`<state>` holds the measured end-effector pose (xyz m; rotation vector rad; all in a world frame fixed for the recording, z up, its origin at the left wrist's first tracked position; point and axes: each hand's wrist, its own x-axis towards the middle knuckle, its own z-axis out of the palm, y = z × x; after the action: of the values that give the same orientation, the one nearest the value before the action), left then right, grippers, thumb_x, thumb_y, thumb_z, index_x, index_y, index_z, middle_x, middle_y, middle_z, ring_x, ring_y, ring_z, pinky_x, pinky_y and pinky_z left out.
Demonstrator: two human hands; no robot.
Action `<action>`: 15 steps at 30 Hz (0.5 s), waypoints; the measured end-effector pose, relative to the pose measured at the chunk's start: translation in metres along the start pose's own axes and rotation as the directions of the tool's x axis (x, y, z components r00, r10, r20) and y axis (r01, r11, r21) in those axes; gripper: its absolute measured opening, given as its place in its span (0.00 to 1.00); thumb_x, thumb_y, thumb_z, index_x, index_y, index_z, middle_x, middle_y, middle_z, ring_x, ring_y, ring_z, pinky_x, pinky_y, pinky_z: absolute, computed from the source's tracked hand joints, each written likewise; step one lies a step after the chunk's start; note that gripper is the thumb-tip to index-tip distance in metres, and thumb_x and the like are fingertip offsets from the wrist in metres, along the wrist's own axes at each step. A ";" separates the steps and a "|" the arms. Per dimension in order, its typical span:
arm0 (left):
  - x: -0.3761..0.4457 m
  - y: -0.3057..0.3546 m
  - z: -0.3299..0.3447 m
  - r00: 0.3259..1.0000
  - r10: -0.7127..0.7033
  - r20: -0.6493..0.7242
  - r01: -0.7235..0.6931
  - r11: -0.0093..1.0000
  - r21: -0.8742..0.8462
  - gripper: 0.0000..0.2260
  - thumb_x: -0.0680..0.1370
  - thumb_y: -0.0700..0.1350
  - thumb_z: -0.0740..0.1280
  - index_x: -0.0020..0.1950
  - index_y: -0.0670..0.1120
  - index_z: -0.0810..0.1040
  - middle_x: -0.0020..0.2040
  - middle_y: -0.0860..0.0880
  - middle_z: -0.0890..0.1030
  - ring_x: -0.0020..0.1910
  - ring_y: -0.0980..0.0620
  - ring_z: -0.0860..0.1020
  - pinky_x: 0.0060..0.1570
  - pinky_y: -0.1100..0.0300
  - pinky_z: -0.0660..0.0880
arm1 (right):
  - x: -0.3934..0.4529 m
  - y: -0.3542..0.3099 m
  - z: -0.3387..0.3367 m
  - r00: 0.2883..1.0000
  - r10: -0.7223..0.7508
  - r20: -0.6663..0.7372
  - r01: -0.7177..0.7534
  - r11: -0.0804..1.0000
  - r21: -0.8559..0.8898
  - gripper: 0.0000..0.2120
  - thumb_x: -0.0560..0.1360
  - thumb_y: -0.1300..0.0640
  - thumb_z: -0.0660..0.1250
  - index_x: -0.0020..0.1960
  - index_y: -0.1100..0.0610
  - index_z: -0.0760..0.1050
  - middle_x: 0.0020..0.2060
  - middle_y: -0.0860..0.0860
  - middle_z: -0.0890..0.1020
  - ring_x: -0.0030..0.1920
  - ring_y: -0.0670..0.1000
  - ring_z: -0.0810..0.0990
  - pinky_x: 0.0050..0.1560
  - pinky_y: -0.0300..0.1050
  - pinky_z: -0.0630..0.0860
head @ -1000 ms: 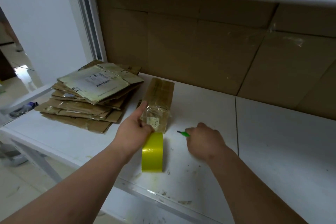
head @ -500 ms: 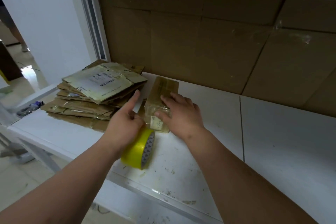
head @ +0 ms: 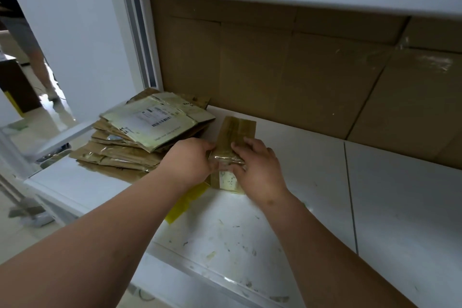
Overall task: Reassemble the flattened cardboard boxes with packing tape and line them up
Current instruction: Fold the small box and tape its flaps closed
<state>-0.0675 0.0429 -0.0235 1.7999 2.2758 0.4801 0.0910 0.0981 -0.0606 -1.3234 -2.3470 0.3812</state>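
Your left hand and right hand both grip the small cardboard box (yellow tape roll beside it).

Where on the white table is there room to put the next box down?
The widest bare patch is on the right of the table, between the small box in both hands and the cardboard wall. The near edge in front of the hands is free too, though stained. The left is crowded: the stack of flattened boxes and the yellow tape.
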 end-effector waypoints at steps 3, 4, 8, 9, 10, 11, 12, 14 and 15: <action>0.002 -0.003 0.006 0.994 0.018 -0.107 -0.013 0.999 0.044 0.21 0.78 0.53 0.69 0.70 0.50 0.76 0.63 0.49 0.80 0.61 0.48 0.77 0.55 0.60 0.71 | -0.003 -0.001 0.002 1.000 -0.023 0.000 0.023 1.000 0.015 0.25 0.79 0.51 0.65 0.75 0.44 0.66 0.77 0.48 0.61 0.70 0.57 0.65 0.70 0.48 0.61; 0.001 -0.004 0.008 0.991 0.019 -0.132 -0.014 0.999 0.039 0.20 0.78 0.52 0.69 0.70 0.51 0.76 0.62 0.49 0.81 0.61 0.48 0.78 0.55 0.59 0.72 | -0.004 0.000 0.000 1.000 -0.021 0.020 0.020 1.000 0.011 0.26 0.79 0.52 0.64 0.76 0.43 0.64 0.78 0.46 0.59 0.71 0.56 0.63 0.70 0.48 0.59; -0.002 0.000 0.014 0.983 0.002 -0.181 -0.009 0.999 -0.035 0.18 0.78 0.51 0.69 0.68 0.50 0.78 0.57 0.48 0.83 0.57 0.47 0.79 0.53 0.57 0.76 | -0.007 0.003 -0.005 0.996 0.033 0.081 -0.031 0.999 -0.031 0.28 0.79 0.46 0.60 0.77 0.39 0.58 0.78 0.40 0.53 0.73 0.51 0.60 0.71 0.51 0.55; -0.002 0.002 0.015 0.985 0.001 -0.174 -0.012 0.998 -0.060 0.20 0.77 0.53 0.70 0.67 0.49 0.78 0.57 0.48 0.83 0.57 0.48 0.80 0.53 0.57 0.76 | -0.007 0.002 -0.004 0.998 0.036 0.051 -0.034 0.999 -0.034 0.27 0.79 0.44 0.60 0.77 0.39 0.59 0.78 0.41 0.55 0.73 0.51 0.61 0.70 0.50 0.56; -0.003 0.003 0.015 0.987 -0.003 -0.159 -0.011 0.996 -0.088 0.21 0.76 0.56 0.70 0.66 0.48 0.79 0.57 0.48 0.83 0.57 0.48 0.80 0.53 0.56 0.77 | -0.007 0.000 -0.003 0.999 0.034 0.015 -0.033 0.999 -0.034 0.25 0.79 0.44 0.60 0.76 0.39 0.62 0.78 0.42 0.57 0.72 0.52 0.63 0.69 0.49 0.56; -0.004 0.004 0.014 0.989 -0.010 -0.151 -0.007 0.994 -0.113 0.22 0.76 0.58 0.70 0.65 0.48 0.79 0.57 0.48 0.83 0.57 0.48 0.79 0.53 0.57 0.77 | -0.006 -0.002 -0.001 0.999 0.030 -0.013 -0.031 0.999 -0.033 0.23 0.80 0.46 0.61 0.75 0.40 0.65 0.78 0.43 0.59 0.71 0.53 0.65 0.68 0.48 0.57; -0.005 0.004 0.012 0.989 -0.015 -0.147 -0.003 0.993 -0.121 0.22 0.76 0.58 0.70 0.65 0.48 0.79 0.57 0.49 0.83 0.58 0.48 0.79 0.54 0.58 0.76 | -0.006 -0.004 0.000 0.999 0.027 -0.029 -0.028 0.999 -0.032 0.22 0.80 0.48 0.61 0.74 0.41 0.66 0.77 0.44 0.60 0.70 0.54 0.66 0.67 0.47 0.57; -0.004 0.001 0.008 0.990 -0.010 -0.138 -0.006 0.993 -0.118 0.19 0.79 0.54 0.68 0.67 0.48 0.78 0.60 0.49 0.83 0.60 0.49 0.79 0.52 0.63 0.72 | -0.004 -0.008 0.000 0.999 0.024 -0.022 -0.024 0.999 -0.036 0.22 0.81 0.51 0.61 0.74 0.43 0.67 0.77 0.45 0.61 0.70 0.55 0.66 0.68 0.46 0.57; -0.004 0.000 0.007 0.992 -0.014 -0.125 -0.003 0.991 -0.133 0.19 0.79 0.53 0.67 0.68 0.49 0.78 0.61 0.49 0.82 0.60 0.50 0.79 0.50 0.65 0.69 | -0.004 -0.007 -0.001 1.000 0.025 -0.005 -0.025 0.999 -0.037 0.23 0.81 0.51 0.60 0.75 0.43 0.65 0.78 0.45 0.60 0.71 0.55 0.65 0.69 0.46 0.57</action>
<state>-0.0646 0.0397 -0.0300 1.7436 2.2681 0.7455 0.0876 0.0914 -0.0574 -1.3708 -2.3463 0.3433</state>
